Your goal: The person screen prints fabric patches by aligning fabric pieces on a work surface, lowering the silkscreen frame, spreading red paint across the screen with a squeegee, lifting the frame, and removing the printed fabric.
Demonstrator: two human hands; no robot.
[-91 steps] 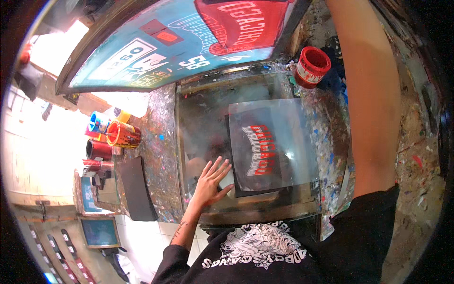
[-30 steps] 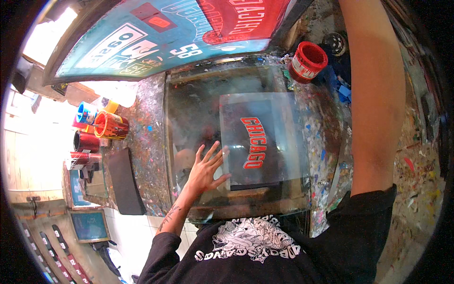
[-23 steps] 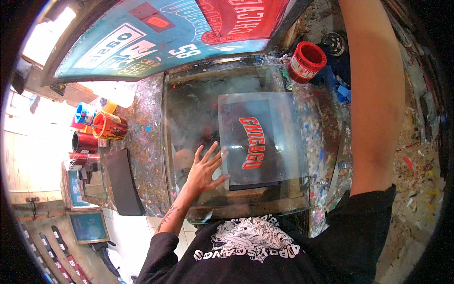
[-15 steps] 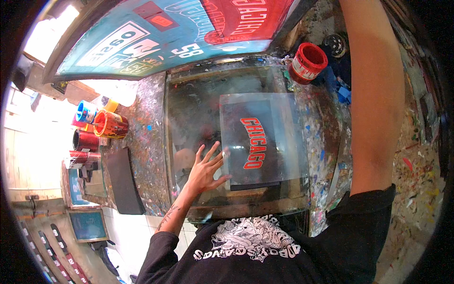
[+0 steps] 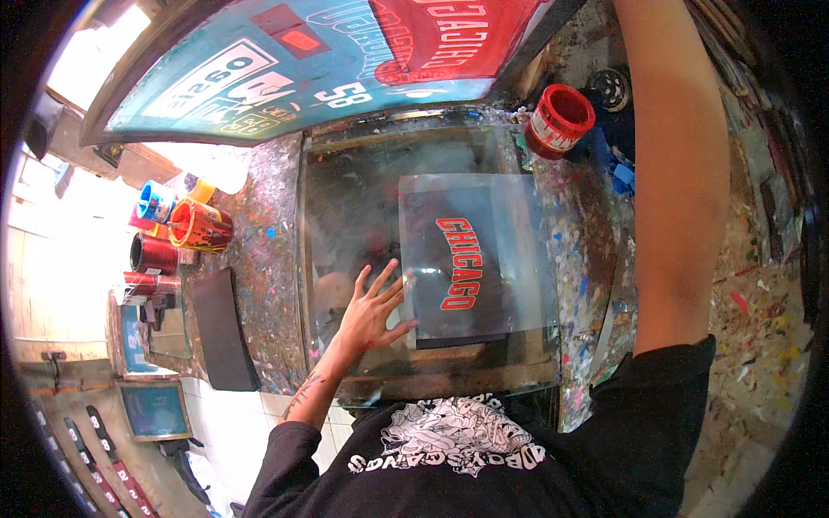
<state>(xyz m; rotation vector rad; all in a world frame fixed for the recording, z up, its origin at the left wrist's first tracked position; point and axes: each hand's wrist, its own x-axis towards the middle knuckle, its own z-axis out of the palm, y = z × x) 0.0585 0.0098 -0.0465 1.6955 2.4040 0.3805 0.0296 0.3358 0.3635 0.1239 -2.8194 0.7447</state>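
Note:
My left hand (image 5: 373, 311) lies with its fingers spread on a glass plate (image 5: 350, 194) set into the table. Its fingertips meet the left edge of a clear film sheet (image 5: 522, 259) that carries red lettering with a pale outline (image 5: 456, 263). Beneath the film is a dark flat piece (image 5: 466, 343), its near edge showing. My right arm (image 5: 678, 173) stretches up past the top edge, so the right hand is out of view. Beyond the glass, a framed printing screen (image 5: 332, 65) with blue and red areas stands tilted up.
A red paint tub (image 5: 560, 125) sits at the back right, near a blue rag (image 5: 623, 177). Several paint pots, one of them orange (image 5: 203, 226), stand at the left. A dark flat board (image 5: 223, 332) lies by the table's left edge. Paint spatters cover the tabletop (image 5: 583, 259).
The whole view has shifted slightly. My left hand stays in the same place on the glass, and the film sheet and raised screen show no clear movement of their own.

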